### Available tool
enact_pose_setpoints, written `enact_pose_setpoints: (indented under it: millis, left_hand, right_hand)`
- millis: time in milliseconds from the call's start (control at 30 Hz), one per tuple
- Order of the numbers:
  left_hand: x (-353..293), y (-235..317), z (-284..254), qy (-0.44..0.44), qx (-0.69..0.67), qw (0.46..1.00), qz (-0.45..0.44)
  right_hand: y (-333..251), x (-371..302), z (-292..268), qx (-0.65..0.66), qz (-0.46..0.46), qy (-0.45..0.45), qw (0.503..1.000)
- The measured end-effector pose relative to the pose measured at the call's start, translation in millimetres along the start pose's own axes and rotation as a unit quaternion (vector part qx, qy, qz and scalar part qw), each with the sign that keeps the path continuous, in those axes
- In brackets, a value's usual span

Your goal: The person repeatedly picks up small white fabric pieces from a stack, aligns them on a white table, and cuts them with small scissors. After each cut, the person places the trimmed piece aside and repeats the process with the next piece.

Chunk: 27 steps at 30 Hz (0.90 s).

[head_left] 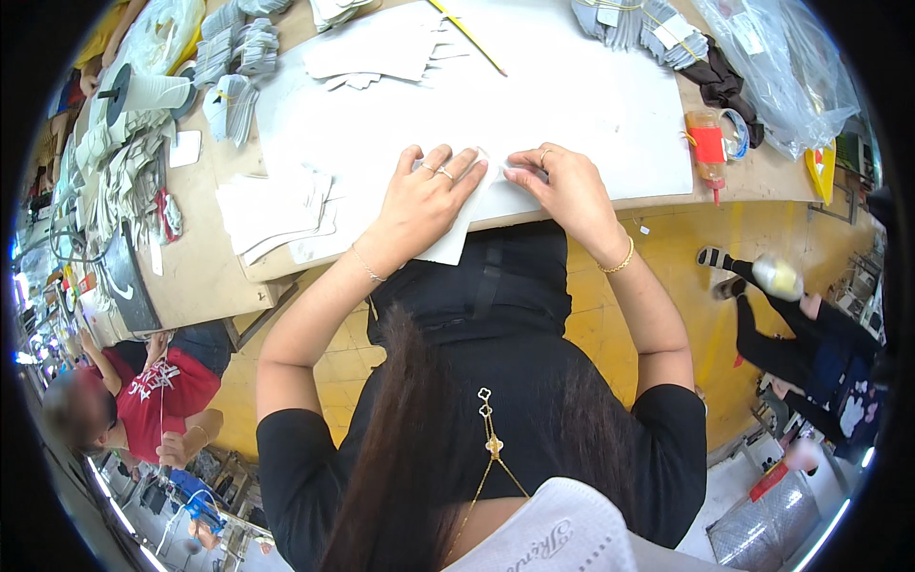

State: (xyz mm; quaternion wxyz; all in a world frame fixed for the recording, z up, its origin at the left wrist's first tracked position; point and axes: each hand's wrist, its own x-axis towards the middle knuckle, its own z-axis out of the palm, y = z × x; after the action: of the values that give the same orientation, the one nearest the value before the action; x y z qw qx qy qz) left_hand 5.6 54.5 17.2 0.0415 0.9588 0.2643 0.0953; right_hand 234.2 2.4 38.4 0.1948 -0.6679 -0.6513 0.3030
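Note:
My left hand lies over a white cut piece at the table's near edge, its fingers stretched out and pressing down. The piece's lower end hangs past the edge toward my lap. Just right of the piece's upper corner is my right hand, fingers curled, with thumb and forefinger brought close together. Whatever is between those fingertips is too small to make out. Both hands rest over a large white sheet covering the middle of the table.
Stacked white pieces lie to the left, more farther back beside a yellow pencil. A thread spool and bundled grey pieces stand far left. A red-banded bottle and blue tape roll sit right. Other people work nearby.

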Motion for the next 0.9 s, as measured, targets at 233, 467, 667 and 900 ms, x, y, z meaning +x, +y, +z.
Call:
enact_pose_setpoints:
  millis: [233,467,667,900]
  left_hand:
    - [-3,-3,8,0.02,-0.043,0.999,-0.021]
    - [-2,-4,6,0.028,-0.064,0.997,-0.023]
    - [-2,-5,8,0.045,-0.079,0.995,-0.025]
    - [0,-7,7,0.035,-0.078,0.996,-0.018]
  right_hand:
    - [-10,-20,18,-0.12,-0.073,0.049,0.989]
    - [-11,-26,26,-0.147,-0.093,0.047,0.984]
    - [-10,-26,28,-0.151,-0.087,0.043,0.984]
    - [-11,-26,28,-0.175,-0.078,0.026,0.981]
